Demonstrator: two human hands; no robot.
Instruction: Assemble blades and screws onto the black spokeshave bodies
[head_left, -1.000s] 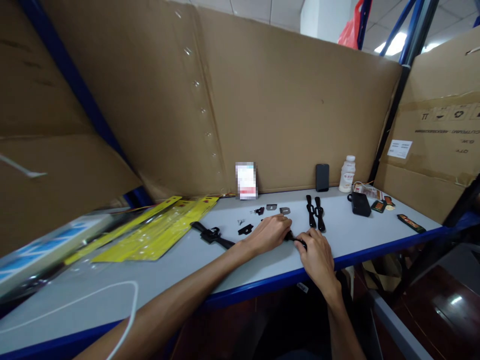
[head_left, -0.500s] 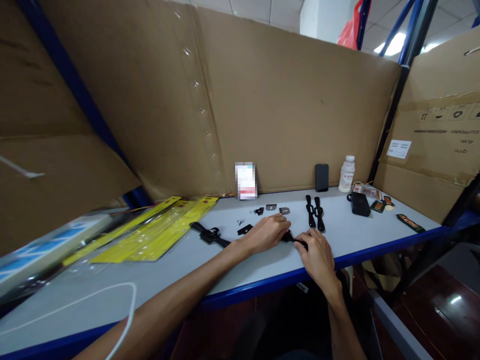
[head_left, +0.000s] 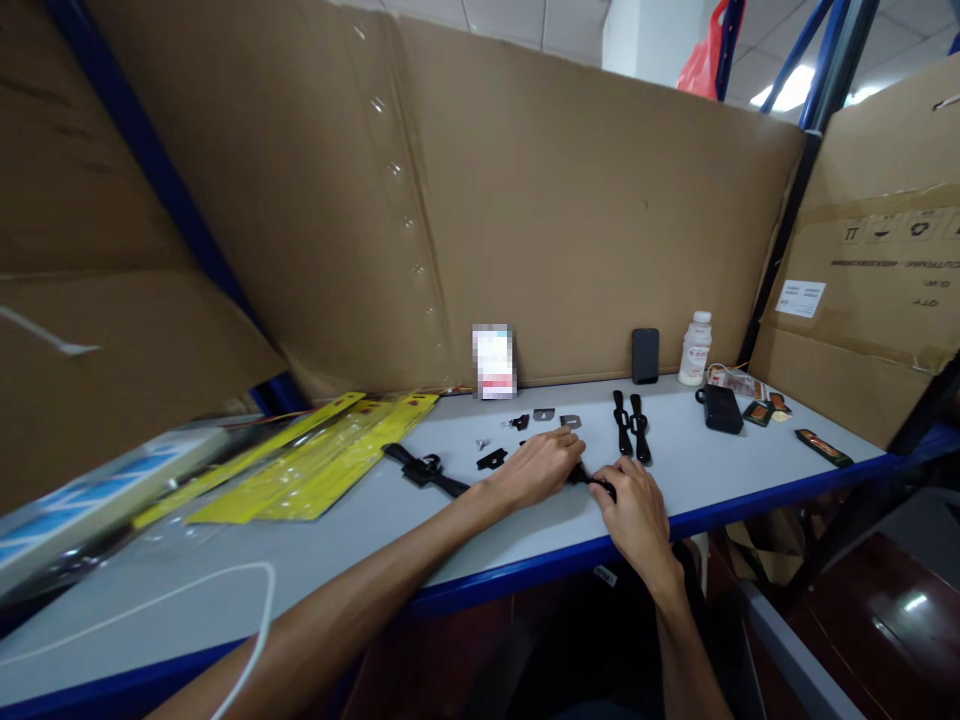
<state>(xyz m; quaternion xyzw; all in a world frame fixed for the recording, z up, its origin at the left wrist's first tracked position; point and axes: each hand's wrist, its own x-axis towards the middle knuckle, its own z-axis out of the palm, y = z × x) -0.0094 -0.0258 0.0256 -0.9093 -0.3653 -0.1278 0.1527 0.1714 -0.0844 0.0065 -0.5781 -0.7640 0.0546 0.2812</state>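
Observation:
Near the table's front edge lies a black spokeshave (head_left: pixel 579 475), mostly covered by my hands. My right hand (head_left: pixel 634 500) is closed around its right handle. Bent over its middle, my left hand (head_left: pixel 547 465) has its fingers closed on it; the fingertips are partly hidden. Another black spokeshave (head_left: pixel 424 470) rests left of my left forearm. A flat black plate (head_left: pixel 492 459), small screws (head_left: pixel 482 443), a dark small part (head_left: pixel 519 423) and two grey blades, one blade (head_left: pixel 544 414) beside another blade (head_left: pixel 571 421), lie beyond my left hand.
Two black spokeshave bodies (head_left: pixel 631 425) lie right of centre. Yellow-backed packages (head_left: pixel 322 470) and a long box (head_left: pixel 97 500) occupy the left. A phone-like black object (head_left: pixel 645 356), white bottle (head_left: pixel 695 350) and black case (head_left: pixel 721 409) stand or lie at the right. A white cable (head_left: pixel 266 600) crosses my left arm.
The view has shifted very slightly. My left hand's fingers have moved a little at the spokeshave's middle; my right hand keeps its grip.

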